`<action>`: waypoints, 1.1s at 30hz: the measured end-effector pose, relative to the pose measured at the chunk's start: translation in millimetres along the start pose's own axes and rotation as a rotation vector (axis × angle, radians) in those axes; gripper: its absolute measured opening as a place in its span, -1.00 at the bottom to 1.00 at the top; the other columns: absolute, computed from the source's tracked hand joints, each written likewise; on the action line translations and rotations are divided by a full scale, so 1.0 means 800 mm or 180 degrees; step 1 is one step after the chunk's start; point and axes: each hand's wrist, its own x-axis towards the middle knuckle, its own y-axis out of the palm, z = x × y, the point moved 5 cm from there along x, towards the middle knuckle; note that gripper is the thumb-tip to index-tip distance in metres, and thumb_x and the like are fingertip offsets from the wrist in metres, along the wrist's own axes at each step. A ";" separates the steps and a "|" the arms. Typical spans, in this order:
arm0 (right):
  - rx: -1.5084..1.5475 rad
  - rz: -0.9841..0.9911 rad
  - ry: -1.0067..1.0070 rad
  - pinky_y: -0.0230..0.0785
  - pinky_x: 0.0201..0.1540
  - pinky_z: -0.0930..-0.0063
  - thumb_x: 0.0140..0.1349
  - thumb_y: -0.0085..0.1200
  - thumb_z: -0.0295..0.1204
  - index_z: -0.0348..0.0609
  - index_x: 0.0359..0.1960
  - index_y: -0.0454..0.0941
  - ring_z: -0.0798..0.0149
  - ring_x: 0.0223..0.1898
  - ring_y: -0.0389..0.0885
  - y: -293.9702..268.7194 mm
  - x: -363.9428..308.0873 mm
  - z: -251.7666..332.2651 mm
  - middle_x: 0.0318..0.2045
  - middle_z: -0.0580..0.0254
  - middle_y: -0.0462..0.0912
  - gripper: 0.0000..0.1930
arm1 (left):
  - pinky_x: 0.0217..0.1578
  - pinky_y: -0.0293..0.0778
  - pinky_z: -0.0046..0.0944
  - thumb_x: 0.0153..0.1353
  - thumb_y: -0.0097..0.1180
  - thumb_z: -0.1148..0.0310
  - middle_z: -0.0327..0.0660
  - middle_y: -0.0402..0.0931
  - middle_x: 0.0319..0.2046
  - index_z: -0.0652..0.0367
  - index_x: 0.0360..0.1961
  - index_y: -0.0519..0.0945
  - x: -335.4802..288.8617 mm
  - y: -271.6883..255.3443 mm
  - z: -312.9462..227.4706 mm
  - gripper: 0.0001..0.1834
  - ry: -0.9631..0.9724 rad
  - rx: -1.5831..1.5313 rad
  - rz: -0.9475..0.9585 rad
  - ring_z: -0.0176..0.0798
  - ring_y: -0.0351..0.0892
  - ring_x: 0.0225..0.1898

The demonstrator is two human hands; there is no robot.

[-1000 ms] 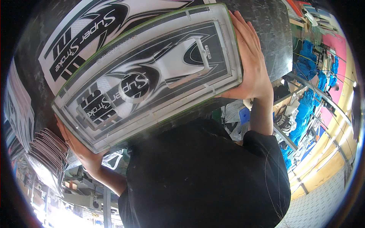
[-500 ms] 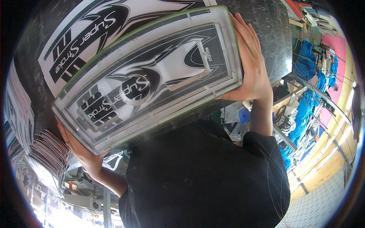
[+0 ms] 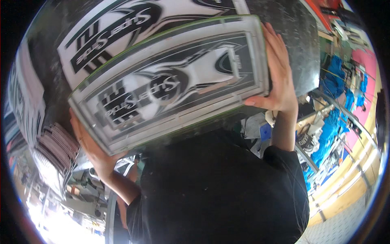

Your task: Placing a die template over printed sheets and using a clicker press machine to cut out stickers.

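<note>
Both my hands grip a long, slightly curved clear plastic template with a green outer edge, one hand at each end. My left hand is wrapped round its lower left end, fingers partly hidden underneath. At the right end my right hand presses its palm against the side, with fingers along the far edge and thumb at the near corner. A ring and two bar-like pieces sit on the template. Through it shows a black-and-white print, and beyond its far edge lies a similar printed sheet.
The dark worktop reaches under the sheets. To the left hang more printed sheets and a stack of cut pieces. Blue fabric or bags fill a metal rack on the right.
The whole view has turned a little and blurred slightly. Template, sheets and hands appear shifted to the right. Both hands keep the same hold on the template.
</note>
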 end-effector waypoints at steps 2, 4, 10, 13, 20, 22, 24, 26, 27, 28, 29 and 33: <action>-0.0128 -0.0003 -0.0006 -0.13 0.40 -0.16 -0.18 0.15 0.44 -0.42 0.33 0.20 -0.20 0.43 0.08 0.000 -0.003 -0.002 0.38 -0.18 0.18 0.24 | 0.32 0.06 0.27 -0.18 0.24 -0.46 0.33 0.03 0.37 0.35 0.35 0.20 0.002 0.002 0.001 0.27 0.0043 -0.0086 0.0005 0.36 0.05 0.39; -0.0157 -0.0057 -0.0021 -0.12 0.39 -0.18 -0.20 0.10 0.49 -0.41 0.33 0.22 -0.20 0.42 0.10 0.000 -0.003 -0.002 0.37 -0.19 0.20 0.26 | 0.31 0.08 0.26 -0.20 0.29 -0.40 0.35 0.07 0.34 0.41 0.32 0.23 0.009 0.002 -0.007 0.26 0.0023 -0.0083 -0.0050 0.38 0.08 0.37; -0.0137 -0.0114 -0.0056 -0.15 0.40 -0.19 -0.21 0.07 0.53 -0.40 0.32 0.23 -0.19 0.42 0.11 0.004 -0.004 -0.005 0.35 -0.21 0.23 0.27 | 0.29 0.11 0.27 -0.18 0.38 -0.26 0.34 0.16 0.30 0.49 0.28 0.25 0.015 -0.003 -0.020 0.19 0.0099 0.0124 -0.0196 0.38 0.12 0.35; -0.0167 -0.0096 -0.0007 -0.16 0.41 -0.19 -0.22 0.05 0.55 -0.41 0.32 0.24 -0.18 0.42 0.11 0.006 -0.004 -0.005 0.34 -0.21 0.24 0.28 | 0.29 0.12 0.28 -0.19 0.40 -0.23 0.32 0.17 0.30 0.48 0.26 0.27 0.014 -0.003 -0.022 0.18 0.0099 0.0182 -0.0240 0.37 0.12 0.36; -0.0122 -0.0088 0.0103 -0.16 0.41 -0.16 -0.20 0.02 0.56 -0.41 0.30 0.26 -0.19 0.41 0.12 0.005 -0.004 -0.003 0.34 -0.21 0.25 0.27 | 0.34 0.05 0.24 -0.28 0.38 -0.37 0.27 0.15 0.34 0.44 0.30 0.26 0.012 -0.001 -0.015 0.29 -0.0007 0.0117 -0.0216 0.29 0.11 0.38; -0.0115 -0.0113 0.0076 -0.15 0.41 -0.16 -0.19 0.02 0.56 -0.41 0.30 0.26 -0.20 0.41 0.12 0.006 -0.004 -0.002 0.34 -0.21 0.25 0.27 | 0.34 0.05 0.24 -0.30 0.38 -0.37 0.26 0.15 0.34 0.44 0.30 0.26 0.013 -0.002 -0.016 0.30 -0.0048 0.0084 -0.0215 0.28 0.11 0.39; -0.0100 -0.0136 0.0054 -0.15 0.41 -0.15 -0.19 0.01 0.56 -0.41 0.30 0.27 -0.21 0.41 0.12 0.006 -0.003 -0.005 0.34 -0.20 0.25 0.27 | 0.35 0.04 0.23 -0.32 0.36 -0.40 0.24 0.14 0.35 0.42 0.29 0.28 0.014 -0.001 -0.016 0.30 -0.0112 0.0113 -0.0152 0.27 0.09 0.40; -0.0108 -0.0152 0.0047 -0.14 0.40 -0.15 -0.17 -0.01 0.56 -0.41 0.30 0.26 -0.21 0.41 0.11 0.006 -0.003 -0.006 0.34 -0.21 0.25 0.26 | 0.36 0.02 0.23 -0.33 0.36 -0.41 0.23 0.13 0.36 0.41 0.28 0.29 0.012 0.003 -0.014 0.31 -0.0202 0.0108 -0.0161 0.27 0.06 0.41; -0.0101 -0.0157 0.0037 -0.14 0.40 -0.15 -0.17 -0.01 0.56 -0.41 0.30 0.26 -0.21 0.41 0.11 0.005 -0.003 -0.007 0.34 -0.21 0.25 0.26 | 0.37 -0.01 0.23 -0.35 0.35 -0.43 0.23 0.12 0.36 0.40 0.28 0.30 0.012 0.004 -0.012 0.31 -0.0292 0.0097 -0.0168 0.26 0.04 0.42; -0.0121 -0.0115 0.0064 -0.14 0.40 -0.14 -0.16 -0.02 0.56 -0.41 0.30 0.26 -0.21 0.41 0.11 0.004 -0.003 -0.007 0.34 -0.21 0.25 0.26 | 0.37 -0.01 0.23 -0.35 0.35 -0.43 0.23 0.12 0.36 0.40 0.28 0.30 0.014 0.001 -0.016 0.31 -0.0302 0.0117 -0.0171 0.26 0.04 0.42; -0.0140 -0.0073 0.0088 -0.14 0.40 -0.14 -0.15 -0.03 0.56 -0.42 0.30 0.26 -0.21 0.41 0.11 0.004 -0.003 -0.007 0.34 -0.22 0.25 0.25 | 0.35 -0.01 0.28 -0.36 0.42 -0.32 0.22 0.12 0.36 0.38 0.30 0.27 0.018 -0.001 -0.023 0.29 -0.0331 0.0079 -0.0068 0.30 0.03 0.41; -0.0153 -0.0044 0.0164 -0.15 0.41 -0.12 -0.10 -0.03 0.52 -0.44 0.30 0.24 -0.24 0.42 0.08 0.003 0.000 -0.001 0.34 -0.23 0.23 0.22 | 0.33 -0.06 0.37 -0.41 0.47 -0.25 0.19 0.08 0.38 0.34 0.33 0.24 0.016 -0.001 -0.025 0.31 -0.0134 0.0087 -0.0190 0.31 -0.05 0.44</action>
